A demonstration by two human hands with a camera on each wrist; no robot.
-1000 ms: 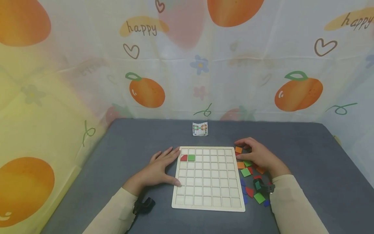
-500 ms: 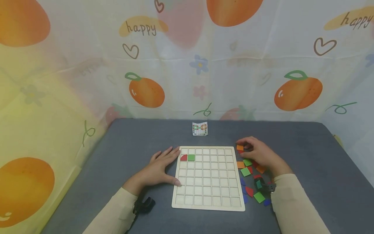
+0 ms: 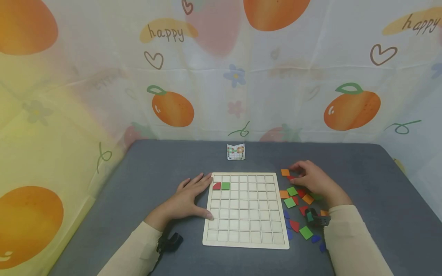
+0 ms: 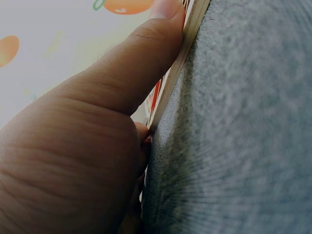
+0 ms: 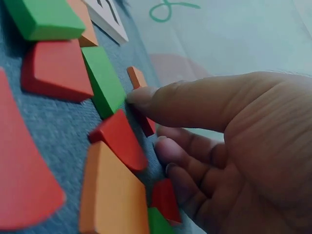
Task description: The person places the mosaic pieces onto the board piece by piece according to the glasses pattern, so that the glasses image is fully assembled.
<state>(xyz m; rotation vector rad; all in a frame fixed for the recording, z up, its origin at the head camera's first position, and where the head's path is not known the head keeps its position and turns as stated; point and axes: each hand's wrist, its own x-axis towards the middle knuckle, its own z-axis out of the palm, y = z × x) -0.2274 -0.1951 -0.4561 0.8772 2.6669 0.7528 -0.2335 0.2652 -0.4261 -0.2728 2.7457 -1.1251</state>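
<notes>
A pale wooden grid board (image 3: 248, 214) lies on the grey table, with a red quarter-circle tile (image 3: 216, 186) and a green square tile (image 3: 226, 186) in its second row at the left. My left hand (image 3: 188, 199) rests along the board's left edge, fingers spread, the thumb on the rim. Beyond the board's upper right corner, my right hand (image 3: 315, 183) pinches a red tile (image 3: 291, 178) between thumb and fingers; in the right wrist view the thumb partly covers this red tile (image 5: 147, 124). An orange tile (image 3: 285, 172) lies just left of those fingertips.
Loose green, orange, red and blue tiles lie right of the board, among them a green square (image 3: 306, 232) and a blue piece (image 3: 315, 239). A small pattern card (image 3: 236, 152) stands behind the board. A printed cloth (image 3: 283, 99) hangs behind the table.
My right hand has moved right and slightly away from the board, bringing the red tile along. The orange tile has shifted a little to the right and back. My left hand stays put.
</notes>
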